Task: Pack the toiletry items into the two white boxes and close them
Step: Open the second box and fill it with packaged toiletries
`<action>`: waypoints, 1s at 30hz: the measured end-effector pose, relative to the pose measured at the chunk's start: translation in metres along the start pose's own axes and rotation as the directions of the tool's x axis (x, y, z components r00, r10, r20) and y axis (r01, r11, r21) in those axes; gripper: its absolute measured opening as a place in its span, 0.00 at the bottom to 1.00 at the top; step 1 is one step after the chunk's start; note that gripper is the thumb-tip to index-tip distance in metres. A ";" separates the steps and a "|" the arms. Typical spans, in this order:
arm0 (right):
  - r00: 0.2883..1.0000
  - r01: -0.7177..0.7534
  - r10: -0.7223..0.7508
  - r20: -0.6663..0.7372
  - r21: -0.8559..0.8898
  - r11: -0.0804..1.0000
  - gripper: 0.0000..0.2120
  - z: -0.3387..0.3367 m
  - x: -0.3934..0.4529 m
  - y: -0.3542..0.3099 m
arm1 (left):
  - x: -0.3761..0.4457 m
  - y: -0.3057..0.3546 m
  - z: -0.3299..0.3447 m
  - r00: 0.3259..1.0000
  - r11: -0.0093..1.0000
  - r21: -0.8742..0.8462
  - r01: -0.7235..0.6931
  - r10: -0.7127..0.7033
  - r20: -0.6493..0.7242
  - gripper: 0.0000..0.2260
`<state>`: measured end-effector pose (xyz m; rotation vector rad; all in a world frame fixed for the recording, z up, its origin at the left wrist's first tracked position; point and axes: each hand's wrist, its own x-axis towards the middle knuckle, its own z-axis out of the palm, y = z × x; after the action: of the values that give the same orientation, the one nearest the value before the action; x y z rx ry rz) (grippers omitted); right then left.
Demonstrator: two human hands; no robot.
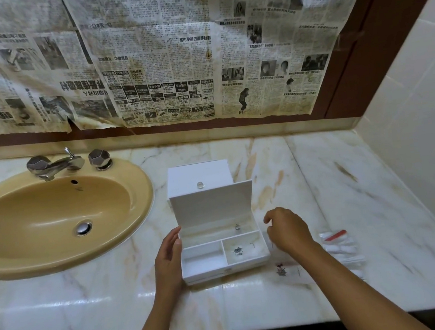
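Left hand (168, 253) lay with straight fingers flat against the left wall of the near white box (223, 247), thumb at its back corner. Right hand (287, 231) hovered just off the box's right side, fingers loosely curled downward and gripping nothing that could be made out.

Two white boxes stood on the marble counter (346, 178), one behind the other. The near one had its lid (212, 205) raised upright, its long axis running left to right and tilted slightly, the right end nearer the wall. Inside were three compartments — one long at the back, two in front — with small dark marks in the back and right ones, too blurred to identify. The far box (198, 176) was closed, a small clear knob (200, 185) on top; the raised lid hid its front.

Right of the near box lay clear-wrapped toiletry packets (337, 243) — their count uncertain, partly covered by the right forearm. A flat sachet (289, 270) lay before them.

A yellow sink (126, 228) sat at left.
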<state>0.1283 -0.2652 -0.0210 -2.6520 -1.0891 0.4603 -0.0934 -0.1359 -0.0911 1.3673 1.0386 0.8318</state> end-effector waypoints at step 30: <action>0.987 -0.010 0.026 -0.160 0.103 0.995 0.07 0.004 -0.002 0.013 | 0.001 -0.002 0.000 1.000 1.000 0.006 0.006 -0.006 -0.003 0.11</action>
<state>0.1337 -0.2754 -0.0286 -2.5610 -0.9675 0.2907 -0.0931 -0.1354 -0.0930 1.3678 1.0485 0.8271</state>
